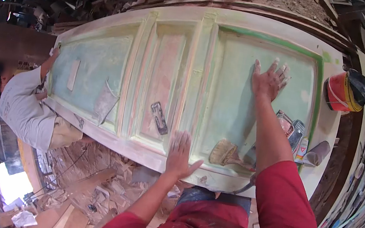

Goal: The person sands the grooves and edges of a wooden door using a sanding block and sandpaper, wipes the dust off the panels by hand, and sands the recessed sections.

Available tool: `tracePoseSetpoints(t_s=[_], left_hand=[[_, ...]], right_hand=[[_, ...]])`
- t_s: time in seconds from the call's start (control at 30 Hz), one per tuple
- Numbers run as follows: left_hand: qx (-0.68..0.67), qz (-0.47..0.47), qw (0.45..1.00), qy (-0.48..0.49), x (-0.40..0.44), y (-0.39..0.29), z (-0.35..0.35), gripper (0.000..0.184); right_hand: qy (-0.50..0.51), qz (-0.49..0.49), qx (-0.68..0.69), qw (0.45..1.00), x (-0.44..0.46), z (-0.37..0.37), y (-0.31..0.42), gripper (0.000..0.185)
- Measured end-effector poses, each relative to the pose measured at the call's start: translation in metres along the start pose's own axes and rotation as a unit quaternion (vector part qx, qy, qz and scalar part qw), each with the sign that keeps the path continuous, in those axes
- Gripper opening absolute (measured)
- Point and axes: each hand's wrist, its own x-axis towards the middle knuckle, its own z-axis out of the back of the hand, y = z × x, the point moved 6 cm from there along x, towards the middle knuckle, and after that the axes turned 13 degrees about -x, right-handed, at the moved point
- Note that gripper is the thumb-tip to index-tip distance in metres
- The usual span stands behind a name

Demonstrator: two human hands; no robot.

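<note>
A large panelled door lies flat, its recessed panels greenish and pinkish. My right hand rests with spread, dusty fingers on the right panel and holds nothing. Near the door's front edge my left hand lies flat on the frame, thumb apart, also empty. Left of it a dusty sanding block sits on the narrow middle panel. Between my hands lies a wide brush. Beside my right forearm are a tray with pinkish filler and a small tube.
A red and black bucket stands on the door's right end, near a grey cup. A co-worker leans over the left end, near a sheet of sandpaper. Wood scraps cover the floor.
</note>
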Motion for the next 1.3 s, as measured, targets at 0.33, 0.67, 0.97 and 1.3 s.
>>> tracePoseSetpoints(t_s=[0.33,0.67,0.97,1.3], left_hand=[[-0.009,-0.026,0.997,-0.069,0.16,-0.003,0.045,0.115],[0.026,-0.028,0.997,-0.061,0.129,-0.003,0.032,0.12],[0.021,-0.032,0.998,-0.048,0.115,0.002,0.028,0.123],[0.039,-0.043,0.992,-0.111,0.244,-0.018,0.071,0.131]], right_hand=[[0.003,0.003,0.014,1.0,0.003,-0.001,0.002,0.095],[0.009,0.003,0.002,1.0,-0.001,-0.008,-0.001,0.096],[0.004,0.005,0.018,1.0,0.0,-0.009,0.0,0.096],[0.017,0.006,0.003,1.0,0.002,-0.005,0.001,0.096]])
